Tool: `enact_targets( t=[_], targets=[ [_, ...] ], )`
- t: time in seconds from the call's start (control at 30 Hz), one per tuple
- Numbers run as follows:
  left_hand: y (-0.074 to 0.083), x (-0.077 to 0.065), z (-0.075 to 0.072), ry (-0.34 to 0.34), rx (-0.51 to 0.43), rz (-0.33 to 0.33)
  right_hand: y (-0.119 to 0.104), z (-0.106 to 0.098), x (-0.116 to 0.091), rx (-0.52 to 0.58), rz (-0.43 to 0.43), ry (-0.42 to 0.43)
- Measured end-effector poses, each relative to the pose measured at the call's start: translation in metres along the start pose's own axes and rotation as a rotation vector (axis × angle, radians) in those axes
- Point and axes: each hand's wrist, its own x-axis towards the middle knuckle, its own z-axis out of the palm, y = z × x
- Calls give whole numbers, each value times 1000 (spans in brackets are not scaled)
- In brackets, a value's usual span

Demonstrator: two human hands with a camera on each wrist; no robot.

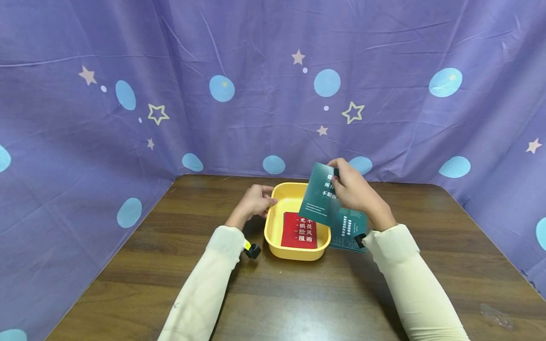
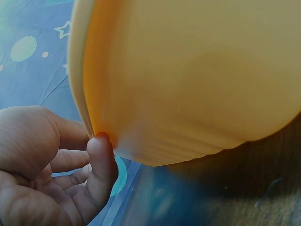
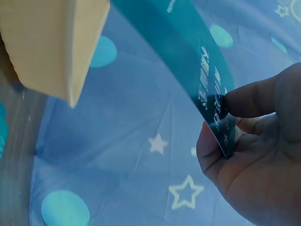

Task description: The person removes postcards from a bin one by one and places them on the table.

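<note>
Head view: I count the work as part done, judging by how things lie: a red card (image 1: 299, 232) with white characters sits flat inside the yellow tray (image 1: 297, 255), while the green card (image 1: 315, 203) is up in my right hand (image 1: 351, 189), not laid down anywhere. Its free end slants across the tray's right side, above the inside as it looks from here; I cannot tell whether it touches the rim. Beside the tray, on the right, more green print (image 1: 350, 232) lies on the wooden table (image 1: 298, 303), partly hidden behind my wrist (one sheet or several, I cannot tell), so that portion seems left outside.

As for my fingers, the right ones are drawn in narrow, thumb against the rest, pinching the green card at one end; the right wrist view shows it bowing away from that grip towards the tray. My left hand (image 1: 254, 202) has its fingers closed narrow too, pinching the tray's rim at the left side, with the thin wall between them in the left wrist view
</note>
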Motion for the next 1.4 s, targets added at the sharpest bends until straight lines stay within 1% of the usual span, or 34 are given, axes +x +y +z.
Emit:
enact_targets(
  t=[0.1,0.33,0.47,0.6,0.87,0.93,1.07,1.3,1.4],
  targets=[
    [0,0,0,-4,-4,-4,4,-11,-2,2,30,21],
    [2,-2,0,0,-2,-4,18,-32,-6,-51,92,57],
    [2,-2,-1,-3,-2,-4,28,-39,-9,-45,142,59],
    [1,-3,-1,-7,-13,-9,39,-42,-11,-45,191,42],
    [0,-2,-1,-10,-29,-21,68,-34,-14,-63,303,-78],
    [0,-1,-1,-10,-24,-20,75,-30,-14,-62,320,-94],
    [2,-1,-1,-3,-8,-11,88,-23,-15,-54,329,-131],
    [3,-2,-1,-2,-8,-17,107,-8,-20,-62,299,-234],
    [3,-2,-1,-2,-8,-18,114,0,-22,-44,323,-270]
  ],
)
